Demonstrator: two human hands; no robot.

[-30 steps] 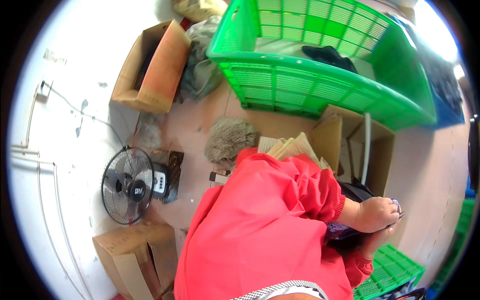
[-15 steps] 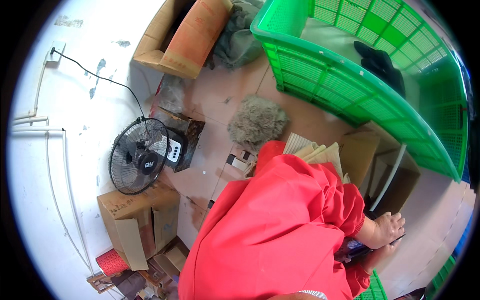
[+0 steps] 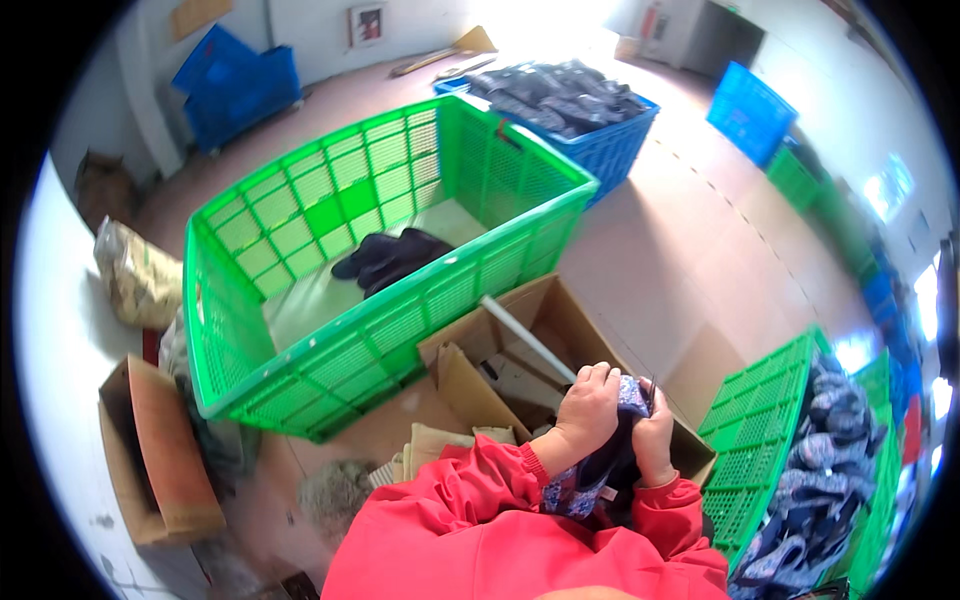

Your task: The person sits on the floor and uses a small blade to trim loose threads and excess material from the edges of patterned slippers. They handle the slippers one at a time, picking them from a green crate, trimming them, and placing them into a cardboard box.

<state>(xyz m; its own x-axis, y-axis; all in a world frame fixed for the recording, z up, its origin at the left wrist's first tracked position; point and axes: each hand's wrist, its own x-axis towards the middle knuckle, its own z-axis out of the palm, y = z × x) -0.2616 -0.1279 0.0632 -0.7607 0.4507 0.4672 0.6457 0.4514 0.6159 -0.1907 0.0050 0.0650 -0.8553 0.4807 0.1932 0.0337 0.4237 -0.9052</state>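
Observation:
A dark blue garment (image 3: 570, 497) with floral panels and a small white tag hangs before my chest; it looks like a bra, though much of it is bunched up. The fingers of my left hand (image 3: 589, 408) close on its upper floral edge. Beside it, my right hand (image 3: 654, 440) is closed around a thin dark pointed tool (image 3: 653, 386) that resembles thread snips; its handle is hidden in the palm. Both hands are over the open cardboard box (image 3: 540, 300), where a pale tube (image 3: 528, 340) leans. Dark cloth pieces (image 3: 390, 260) lie in the large green crate (image 3: 330, 350).
Similar floral garments (image 3: 825, 470) fill a green crate (image 3: 755, 440) at the right. A blue crate (image 3: 605, 160) heaped with dark garments stands behind the large green one. Folded beige cloth (image 3: 435, 445) lies by my left arm, near a shaggy grey stool top (image 3: 335, 495). Another cardboard box (image 3: 165, 450) is at left.
My view has swung right and up, away from the fan and wall. The garment and both hands now show more clearly, nearer the middle; the hands stay close together.

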